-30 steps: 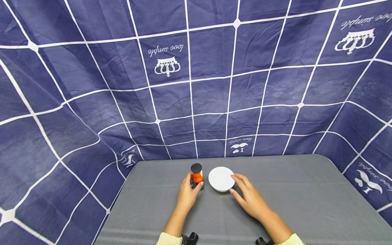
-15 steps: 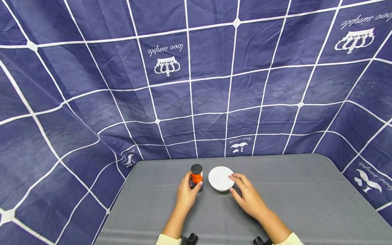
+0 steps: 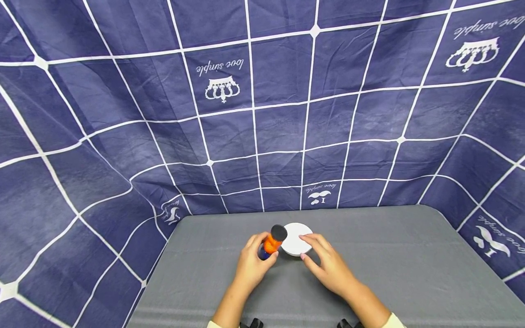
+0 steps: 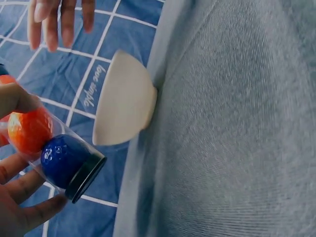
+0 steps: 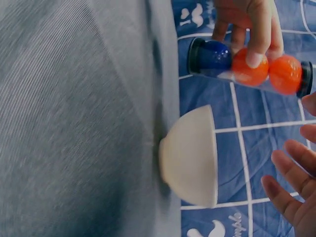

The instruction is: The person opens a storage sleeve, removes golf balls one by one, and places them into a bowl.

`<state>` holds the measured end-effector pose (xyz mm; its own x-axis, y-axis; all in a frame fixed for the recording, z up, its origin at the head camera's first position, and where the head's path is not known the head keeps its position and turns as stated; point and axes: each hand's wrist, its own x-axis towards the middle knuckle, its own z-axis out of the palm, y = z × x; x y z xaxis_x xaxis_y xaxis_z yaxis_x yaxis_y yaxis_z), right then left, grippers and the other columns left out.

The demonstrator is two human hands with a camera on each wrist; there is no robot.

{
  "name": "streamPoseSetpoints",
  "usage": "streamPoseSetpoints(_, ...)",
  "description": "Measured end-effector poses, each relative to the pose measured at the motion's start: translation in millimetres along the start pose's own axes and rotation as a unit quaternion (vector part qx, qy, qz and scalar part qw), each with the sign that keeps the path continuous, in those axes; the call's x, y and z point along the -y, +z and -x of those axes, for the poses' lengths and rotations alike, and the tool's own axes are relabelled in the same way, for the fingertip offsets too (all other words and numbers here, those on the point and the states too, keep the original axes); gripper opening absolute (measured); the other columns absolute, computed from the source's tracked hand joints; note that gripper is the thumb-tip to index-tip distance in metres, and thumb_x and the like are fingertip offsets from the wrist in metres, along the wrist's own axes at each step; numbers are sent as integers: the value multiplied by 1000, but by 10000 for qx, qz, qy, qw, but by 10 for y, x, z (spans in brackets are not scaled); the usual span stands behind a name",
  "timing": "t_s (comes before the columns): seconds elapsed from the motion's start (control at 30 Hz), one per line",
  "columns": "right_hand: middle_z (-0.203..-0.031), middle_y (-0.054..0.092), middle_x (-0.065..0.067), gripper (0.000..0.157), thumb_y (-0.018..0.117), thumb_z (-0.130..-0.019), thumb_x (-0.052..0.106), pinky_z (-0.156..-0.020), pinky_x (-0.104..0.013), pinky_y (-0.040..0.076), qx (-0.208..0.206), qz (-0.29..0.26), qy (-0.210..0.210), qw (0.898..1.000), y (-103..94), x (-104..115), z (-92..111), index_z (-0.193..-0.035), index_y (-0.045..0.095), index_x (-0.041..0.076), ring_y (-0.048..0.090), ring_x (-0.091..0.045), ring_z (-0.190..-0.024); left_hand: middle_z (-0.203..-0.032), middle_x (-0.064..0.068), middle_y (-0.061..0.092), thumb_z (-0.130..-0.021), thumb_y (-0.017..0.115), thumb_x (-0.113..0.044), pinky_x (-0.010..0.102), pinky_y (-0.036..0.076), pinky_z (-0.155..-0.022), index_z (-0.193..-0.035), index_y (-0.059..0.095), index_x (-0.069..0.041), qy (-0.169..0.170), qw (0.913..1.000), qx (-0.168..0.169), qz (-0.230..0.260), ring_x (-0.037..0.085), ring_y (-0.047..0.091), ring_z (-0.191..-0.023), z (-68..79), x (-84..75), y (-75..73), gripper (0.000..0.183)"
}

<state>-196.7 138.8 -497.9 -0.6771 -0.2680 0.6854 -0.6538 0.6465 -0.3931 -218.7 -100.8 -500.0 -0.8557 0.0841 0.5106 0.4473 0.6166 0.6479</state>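
Note:
My left hand [image 3: 251, 264] grips a clear tube of balls [image 3: 271, 244] with black end caps, lifted above the table and leaning right toward the bowl. Through its wall in the right wrist view show two orange balls [image 5: 285, 74] and a dark blue ball [image 5: 213, 55] at the lower end. A white bowl [image 3: 292, 243] stands upright on the table, just right of the tube. At the bowl's right side is my right hand [image 3: 330, 266], fingers spread and relaxed, fingertips overlapping the rim in the head view. Seen from the right wrist, those fingers are above the bowl, holding nothing.
Grey cloth covers the table [image 3: 393, 255]. Behind it and at both sides hangs a dark blue curtain [image 3: 283, 127] with white grid lines and printed motifs.
My left hand has raised the tube of balls and tilted its top to the right, toward the bowl. The right hand has shifted slightly left over the rim. The bowl has stayed put.

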Motion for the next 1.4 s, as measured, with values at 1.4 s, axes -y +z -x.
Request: streamPoseSetpoints(1.4,-114,68,-9,39,78,-87,8,-79,-32,62,616,-2116,78,9754,-101,-16,-10,-124,67,2,71,-16,-91,-110,-4,72,-73,90,-17,42,50,-93,-124,72,-20,1083,9859,978,-817,16,66,-103,154,-198,-13,54)
